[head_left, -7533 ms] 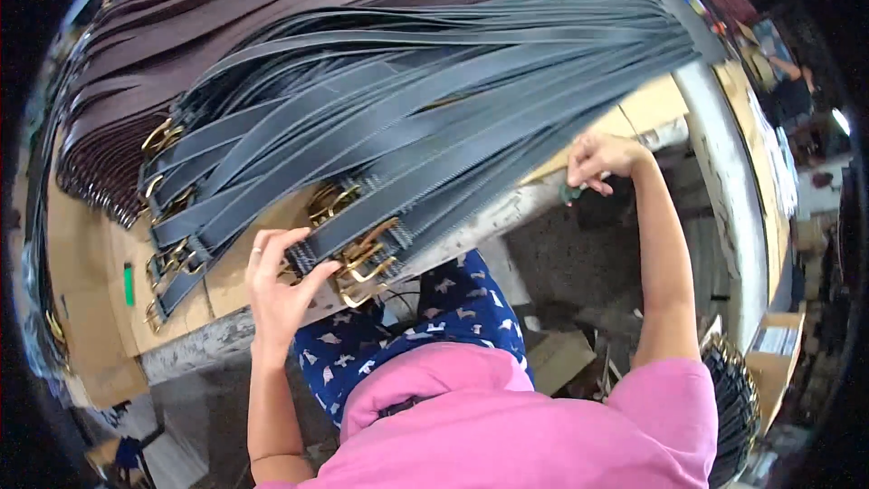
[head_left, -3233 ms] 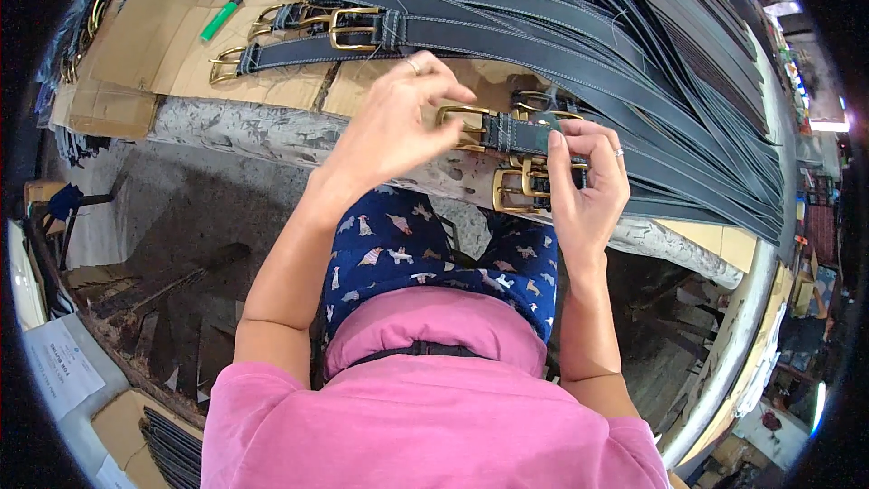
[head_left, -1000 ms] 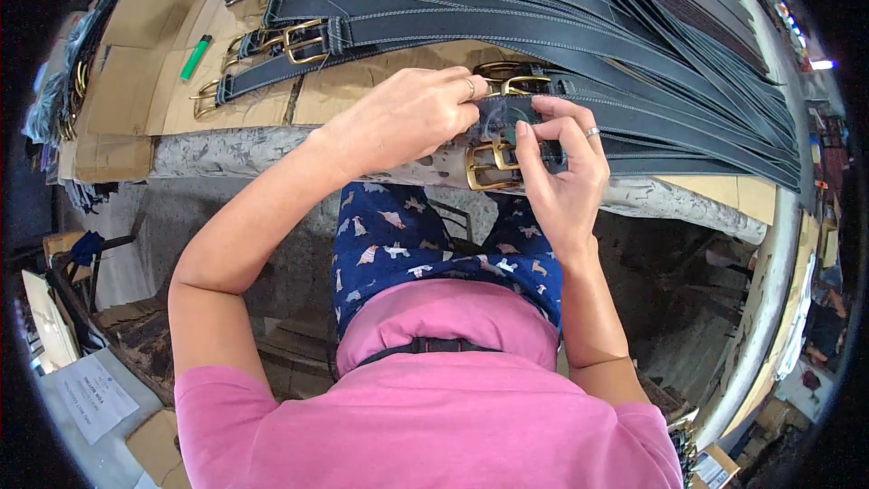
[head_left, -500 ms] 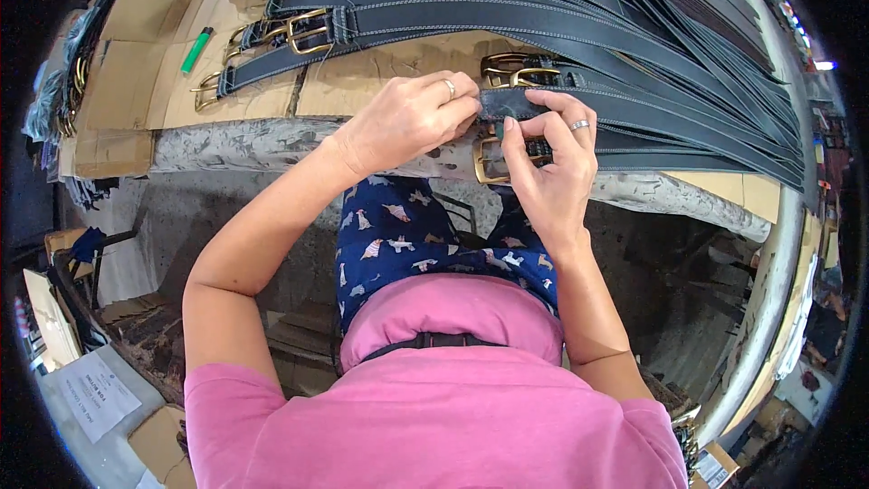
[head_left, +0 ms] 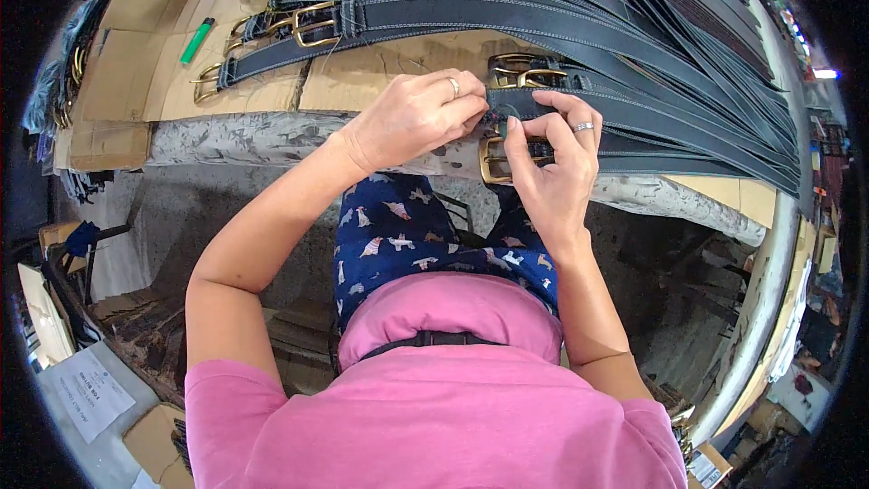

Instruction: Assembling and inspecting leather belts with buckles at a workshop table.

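My left hand point(head_left: 421, 118) is closed in a pinch at the end of a dark leather belt point(head_left: 597, 113) with pale stitching. What its fingertips hold is hidden. My right hand point(head_left: 559, 149) grips the same belt near that end, with the thumb on the near edge and the index finger on top. Just below the fingers lies a brass-coloured buckle point(head_left: 490, 161), partly covered by the right hand. Beyond the held belt sits another brass-coloured buckle point(head_left: 529, 79), on a neighbouring belt.
Several dark belts point(head_left: 507, 14) fan out across the cardboard-covered table point(head_left: 362, 72), with buckle ends to the left. A green lighter point(head_left: 196, 41) rests on the cardboard at the left. The table's near edge point(head_left: 262, 142) is wrapped in patterned sheeting. More buckles hang at the far left.
Both hands stay at the belt end with nearly the same grip. The left fingertips have shifted slightly right. The whole view has moved a little.
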Demonstrator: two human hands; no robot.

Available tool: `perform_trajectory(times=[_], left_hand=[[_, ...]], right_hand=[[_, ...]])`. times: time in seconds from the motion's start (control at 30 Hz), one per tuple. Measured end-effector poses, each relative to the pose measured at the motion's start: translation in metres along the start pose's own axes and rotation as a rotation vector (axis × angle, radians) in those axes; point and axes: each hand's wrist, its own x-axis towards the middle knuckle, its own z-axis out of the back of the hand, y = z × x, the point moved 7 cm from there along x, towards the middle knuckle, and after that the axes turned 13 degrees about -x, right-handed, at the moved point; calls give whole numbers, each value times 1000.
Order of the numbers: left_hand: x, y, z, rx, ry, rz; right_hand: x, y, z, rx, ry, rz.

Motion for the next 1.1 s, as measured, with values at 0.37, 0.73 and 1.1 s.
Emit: perform_trajectory(times=[0.37,0.73,1.1], left_hand=[[0,-1,0,19,-10,-8],[-17,16,14,-284,-336,393],[-36,25,13,-507,-549,571]], right_hand=[[0,1,0,-21,-6,12],[13,5,5,58,18,-21],[42,17,-28,124,233,-48]])
